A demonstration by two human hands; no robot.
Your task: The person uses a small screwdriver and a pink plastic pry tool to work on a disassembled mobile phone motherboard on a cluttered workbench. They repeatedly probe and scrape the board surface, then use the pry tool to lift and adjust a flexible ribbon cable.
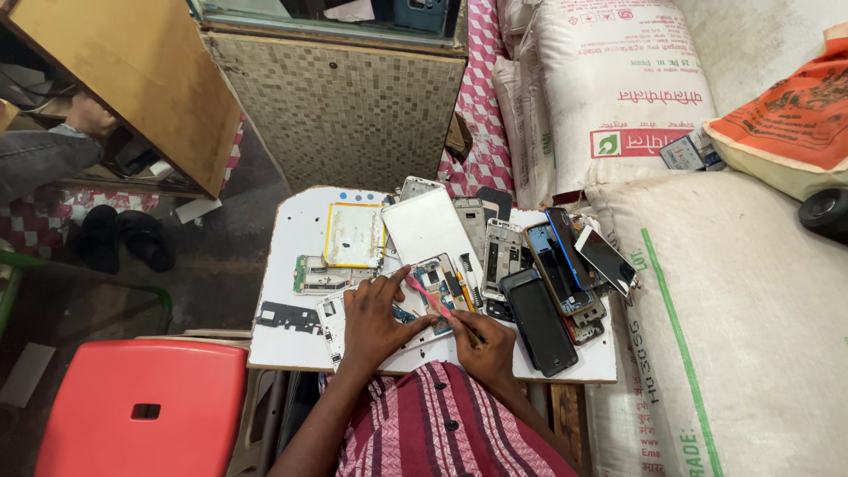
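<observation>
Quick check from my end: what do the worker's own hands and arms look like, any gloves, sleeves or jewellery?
Both the left hand and the right hand are bare: no gloves, and no rings or watch that I can make out. The forearms are uncovered as far as they show. The only clothing in view is a maroon garment with pale stripes and dark buttons down the front.

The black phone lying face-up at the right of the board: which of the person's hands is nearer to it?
Right. The right hand, holding a thin tool, sits just beside the black phone; the left hand rests farther off on the opened phone.
</observation>
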